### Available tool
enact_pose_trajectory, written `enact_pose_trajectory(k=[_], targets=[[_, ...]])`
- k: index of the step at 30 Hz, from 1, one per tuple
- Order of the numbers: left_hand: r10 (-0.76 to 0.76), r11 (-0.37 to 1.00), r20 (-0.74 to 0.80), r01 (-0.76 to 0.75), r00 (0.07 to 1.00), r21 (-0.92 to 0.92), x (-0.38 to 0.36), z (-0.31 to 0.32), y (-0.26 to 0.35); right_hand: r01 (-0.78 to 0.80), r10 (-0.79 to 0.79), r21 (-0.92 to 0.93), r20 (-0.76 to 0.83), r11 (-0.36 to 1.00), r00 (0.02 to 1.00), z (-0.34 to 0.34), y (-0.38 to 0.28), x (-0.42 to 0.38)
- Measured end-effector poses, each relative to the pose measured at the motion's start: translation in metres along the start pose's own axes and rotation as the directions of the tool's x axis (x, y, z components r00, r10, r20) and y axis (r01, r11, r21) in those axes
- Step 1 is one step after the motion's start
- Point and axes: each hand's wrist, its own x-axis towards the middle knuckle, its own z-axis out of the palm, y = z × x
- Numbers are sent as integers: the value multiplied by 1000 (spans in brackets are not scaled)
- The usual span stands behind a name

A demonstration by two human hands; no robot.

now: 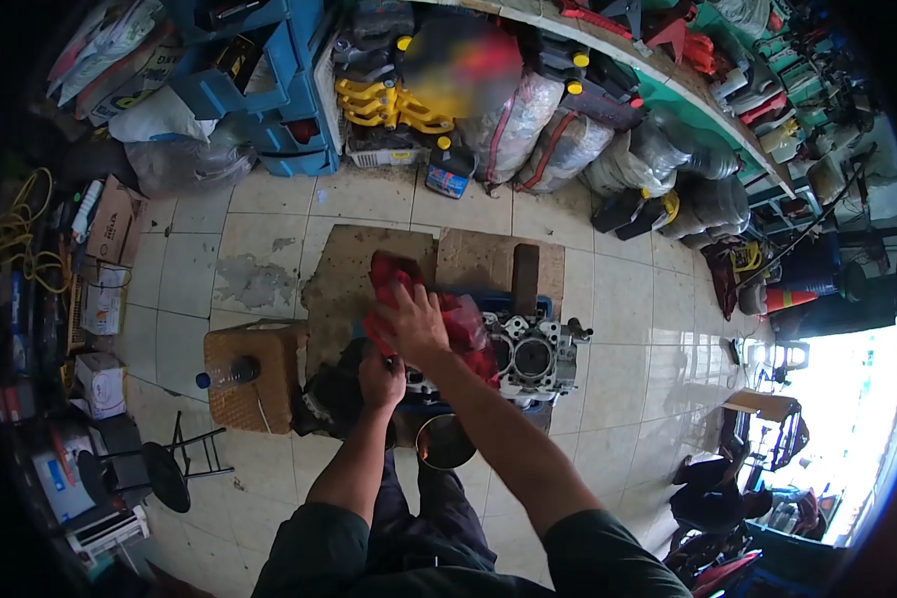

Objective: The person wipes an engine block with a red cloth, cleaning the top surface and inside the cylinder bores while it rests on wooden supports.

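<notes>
A red cloth (469,321) is bunched over the left part of a metal engine block (558,371), whose round cylinder bores show on the right. My right hand (415,321) lies across the cloth, gripping it with fingers somewhat apart. Just below, my left hand (380,380) is closed at the cloth's lower edge, and its fingertips are partly hidden. Beside that hand, at the left of the block, sits a dark, bulky thing (335,391) I cannot make out. Close to my legs is a round pan-like container (446,441).
Cardboard (354,261) lies under and behind the block, with a dark bar (525,279) on it. A woven stool (227,404) at left bears a plastic bottle (231,373). Black stools (166,476) stand lower left. Filled sacks (566,149) and a blue-labelled jug (449,169) line the back.
</notes>
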Motion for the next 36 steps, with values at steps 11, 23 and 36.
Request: enact_pose_trajectory(k=[11, 23, 36], targets=[[54, 991, -100, -66, 994, -118, -1, -3, 24, -92, 89, -127, -31, 988, 996, -84, 130, -128], [44, 995, -122, -54, 992, -80, -5, -8, 32, -548, 550, -157, -38, 821, 834, -131, 106, -217], [82, 996, -118, -86, 990, -26, -5, -5, 21, -703, 706, 93, -181, 705, 684, -113, 123, -203]])
